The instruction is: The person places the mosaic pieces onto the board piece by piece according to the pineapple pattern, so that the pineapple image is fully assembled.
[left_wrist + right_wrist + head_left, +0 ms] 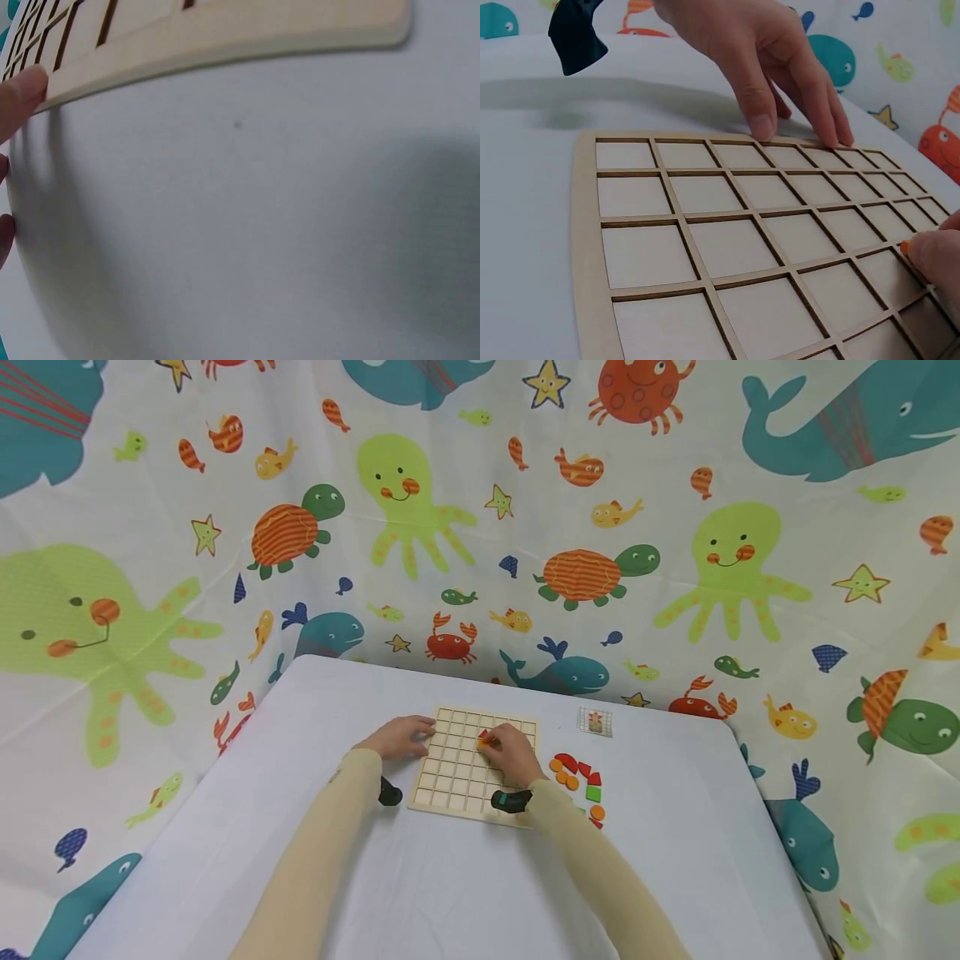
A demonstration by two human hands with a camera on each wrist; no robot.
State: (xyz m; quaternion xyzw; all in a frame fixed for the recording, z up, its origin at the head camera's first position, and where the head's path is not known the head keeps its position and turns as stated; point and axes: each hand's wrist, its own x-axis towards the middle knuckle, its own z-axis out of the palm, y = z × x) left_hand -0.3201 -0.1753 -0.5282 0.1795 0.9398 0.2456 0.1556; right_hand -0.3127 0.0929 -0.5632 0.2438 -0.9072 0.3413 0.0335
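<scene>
A light wooden board (453,777) with a grid of square recesses lies on the white table. My left hand (397,737) touches its left edge, fingers fairly straight; in the left wrist view a fingertip (30,84) rests on the rim. Over the grid, my right hand (513,756) pinches a small orange piece (482,742), whose shape is mostly hidden by the fingers. A red piece (483,733) shows just beyond those fingertips. In the right wrist view only a sliver of the orange piece (906,246) shows beside the thumb.
Right of the board lie loose flat pieces: orange discs (572,783), a red half-round (566,762), a green square (593,793) and several others, partly behind the right forearm. A small gridded picture card (596,722) lies at the back right. A sea-animal curtain hangs behind the table.
</scene>
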